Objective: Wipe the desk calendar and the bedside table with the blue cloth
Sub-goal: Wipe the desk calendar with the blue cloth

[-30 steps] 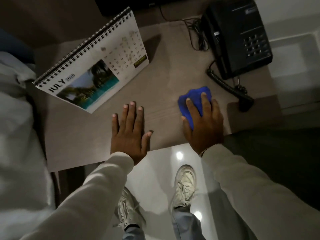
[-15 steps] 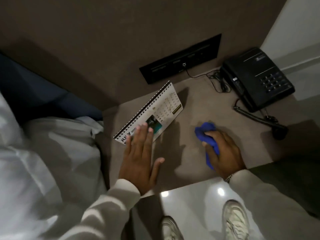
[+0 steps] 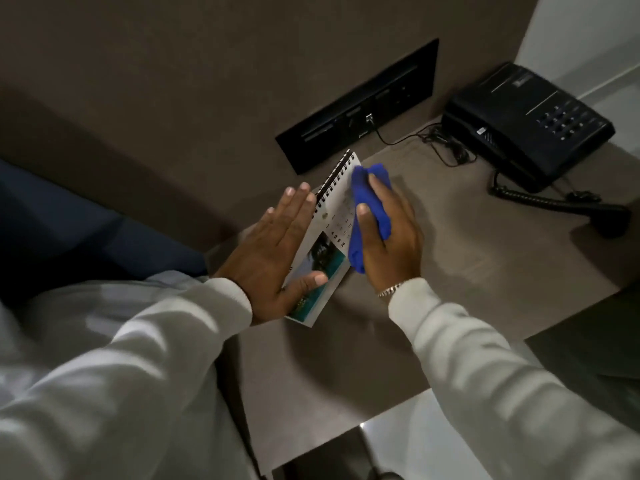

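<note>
The left hand is spread nearly flat against the back and spiral side of the desk calendar, thumb hooked over its lower front face, so it props the calendar rather than gripping it. The right hand is curled around the bunched blue cloth and presses it onto the date grid on the calendar's right half. The calendar stands tilted at the back left part of the bench, close to the wall and the black socket panel. The main risk, as I judge it, is that cloth pressure folds or slides the light card stand, because only an open palm backs it; a hard stroke toward the spiral binding could also snag the cloth on the wire loops. To the right, the telephone and its coiled cord lie well apart from the hands, but a wide sweep during the later bench wipe could drag the cord or handset. The bench's near edge and its left edge beside the bed are close to the calendar's foot; the broad bare stretch in the middle offers the freest room.
</note>
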A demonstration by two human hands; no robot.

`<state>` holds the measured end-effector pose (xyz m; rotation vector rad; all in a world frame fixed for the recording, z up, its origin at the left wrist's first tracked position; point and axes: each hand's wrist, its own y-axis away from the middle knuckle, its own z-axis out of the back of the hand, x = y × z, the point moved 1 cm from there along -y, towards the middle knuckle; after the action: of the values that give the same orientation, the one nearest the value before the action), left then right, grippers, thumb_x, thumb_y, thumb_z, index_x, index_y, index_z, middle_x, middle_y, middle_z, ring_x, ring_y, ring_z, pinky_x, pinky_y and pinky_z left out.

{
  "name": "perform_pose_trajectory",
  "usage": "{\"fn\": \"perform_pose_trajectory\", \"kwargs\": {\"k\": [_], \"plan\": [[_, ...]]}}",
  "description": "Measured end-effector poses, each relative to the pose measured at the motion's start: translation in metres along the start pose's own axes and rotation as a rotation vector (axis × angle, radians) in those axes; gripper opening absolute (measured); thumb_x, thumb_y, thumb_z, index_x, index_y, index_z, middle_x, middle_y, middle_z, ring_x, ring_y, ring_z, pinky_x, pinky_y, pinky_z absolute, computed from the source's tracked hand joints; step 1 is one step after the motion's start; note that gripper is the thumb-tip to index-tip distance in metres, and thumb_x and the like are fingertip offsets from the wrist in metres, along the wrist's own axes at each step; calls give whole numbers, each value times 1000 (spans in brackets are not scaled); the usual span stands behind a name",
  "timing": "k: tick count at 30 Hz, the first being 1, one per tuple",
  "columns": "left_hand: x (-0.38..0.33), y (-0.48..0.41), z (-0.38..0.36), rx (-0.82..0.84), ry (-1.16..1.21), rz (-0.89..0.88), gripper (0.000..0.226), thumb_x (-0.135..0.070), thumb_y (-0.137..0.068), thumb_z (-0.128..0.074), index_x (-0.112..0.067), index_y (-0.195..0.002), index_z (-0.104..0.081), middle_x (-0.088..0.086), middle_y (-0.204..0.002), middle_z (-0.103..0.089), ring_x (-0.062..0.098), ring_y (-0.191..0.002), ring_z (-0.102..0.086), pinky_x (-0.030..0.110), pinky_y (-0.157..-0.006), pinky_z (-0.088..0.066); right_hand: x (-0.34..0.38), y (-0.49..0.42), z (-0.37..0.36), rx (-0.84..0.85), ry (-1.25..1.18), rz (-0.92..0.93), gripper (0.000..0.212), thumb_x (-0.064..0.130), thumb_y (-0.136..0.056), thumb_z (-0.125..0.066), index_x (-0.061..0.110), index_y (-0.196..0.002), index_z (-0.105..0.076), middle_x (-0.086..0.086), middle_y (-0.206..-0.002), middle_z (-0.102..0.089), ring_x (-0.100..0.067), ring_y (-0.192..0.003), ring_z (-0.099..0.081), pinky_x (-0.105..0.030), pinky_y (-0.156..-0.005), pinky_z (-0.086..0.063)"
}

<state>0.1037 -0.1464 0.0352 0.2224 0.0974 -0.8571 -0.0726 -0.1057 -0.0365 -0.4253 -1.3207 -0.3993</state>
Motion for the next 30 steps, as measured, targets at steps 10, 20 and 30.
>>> {"fn": "perform_pose_trajectory", "kwargs": {"k": [10,20,30], "plan": [[0,0,2,-2,80,-64,92,-67,-88,-24,-8,-152,5,9,-164,8,18,-151,13,51,-123,-7,-8,47,-55,-52,-137,-48,44,31,-99,-47,38,-141,-38,-7,-153,-39,-22,-137,-43,-44,-110,-44],[-2,-1,3,-10,85,-91,90,-66,-89,-23,-8,-152,3,9,-164,6,21,-152,9,57,-121,-10,-9,94,-86,-159,-8,170,54,20,-92,-58,28,-140,-35,-22,-152,-37,-38,-142,-35,-56,-111,-39],[-2,1,3,-12,64,-92,90,-67,-89,-22,-9,-152,4,8,-164,7,22,-151,11,56,-122,-7,-12,52,-83,-311,-81,66,39,22,-99,-47,25,-138,-49,-14,-154,-37,-28,-142,-38,-48,-107,-47]]}}
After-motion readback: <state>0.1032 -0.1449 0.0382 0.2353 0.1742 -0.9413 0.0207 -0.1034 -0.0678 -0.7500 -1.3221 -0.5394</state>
